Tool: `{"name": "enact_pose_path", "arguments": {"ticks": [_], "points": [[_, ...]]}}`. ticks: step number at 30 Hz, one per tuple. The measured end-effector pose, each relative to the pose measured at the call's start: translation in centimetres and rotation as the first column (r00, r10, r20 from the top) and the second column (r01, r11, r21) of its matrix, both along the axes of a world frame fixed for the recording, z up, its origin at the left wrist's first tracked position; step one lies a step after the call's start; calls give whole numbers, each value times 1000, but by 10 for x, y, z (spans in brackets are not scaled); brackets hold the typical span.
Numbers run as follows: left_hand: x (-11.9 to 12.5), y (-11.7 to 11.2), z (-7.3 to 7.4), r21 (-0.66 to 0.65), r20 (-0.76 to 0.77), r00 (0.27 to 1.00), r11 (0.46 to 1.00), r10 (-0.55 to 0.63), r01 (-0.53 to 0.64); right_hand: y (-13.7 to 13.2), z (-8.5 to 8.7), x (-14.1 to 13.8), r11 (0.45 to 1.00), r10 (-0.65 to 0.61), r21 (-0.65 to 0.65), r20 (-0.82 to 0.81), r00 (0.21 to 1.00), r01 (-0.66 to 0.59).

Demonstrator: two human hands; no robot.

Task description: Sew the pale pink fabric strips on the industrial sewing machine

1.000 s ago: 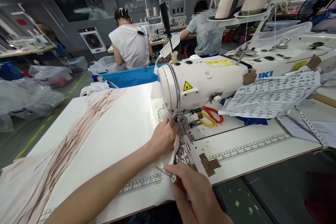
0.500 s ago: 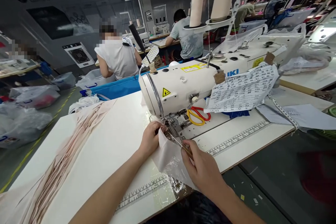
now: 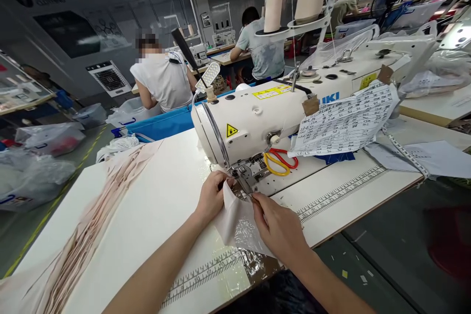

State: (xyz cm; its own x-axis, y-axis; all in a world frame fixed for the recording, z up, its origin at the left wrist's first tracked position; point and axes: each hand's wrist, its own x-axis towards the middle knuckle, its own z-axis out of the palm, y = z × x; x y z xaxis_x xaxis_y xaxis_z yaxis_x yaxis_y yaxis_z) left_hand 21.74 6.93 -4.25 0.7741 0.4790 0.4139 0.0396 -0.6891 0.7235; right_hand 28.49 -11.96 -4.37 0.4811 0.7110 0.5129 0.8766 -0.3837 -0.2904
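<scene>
A white sewing machine (image 3: pixel 257 113) stands on the white table (image 3: pixel 158 191). My left hand (image 3: pixel 212 195) pinches the top edge of a small pale fabric piece (image 3: pixel 235 221) just left of the presser foot (image 3: pixel 241 176). My right hand (image 3: pixel 277 228) is closed on a thin metal tool whose tip points at the needle area, and it rests on the fabric's right side. The fabric lies half over the table's front edge.
A long heap of pinkish fabric strips (image 3: pixel 88 225) runs along the table's left. Red and yellow scissors (image 3: pixel 279 161) lie under the machine arm, beside a printed paper sheet (image 3: pixel 346 122). Thread cones (image 3: pixel 274 7) stand behind. Two people sit at machines beyond a blue bin (image 3: pixel 165 122).
My right hand has come up from the table's front edge with the metal tool to the needle area. The fabric piece was lifted and folded toward the presser foot; my view shifted left.
</scene>
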Motion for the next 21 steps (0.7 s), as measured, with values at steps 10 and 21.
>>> {"name": "enact_pose_path", "arguments": {"ticks": [10, 21], "points": [[0, 0, 0, 38, 12, 1000, 999, -9, 8, 2, 0, 0, 1000, 25, 14, -6, 1000, -25], [0, -1, -1, 184, 23, 999, 983, -29, 24, 3, -2, -1, 1000, 15, -14, 84, 996, -14]]}}
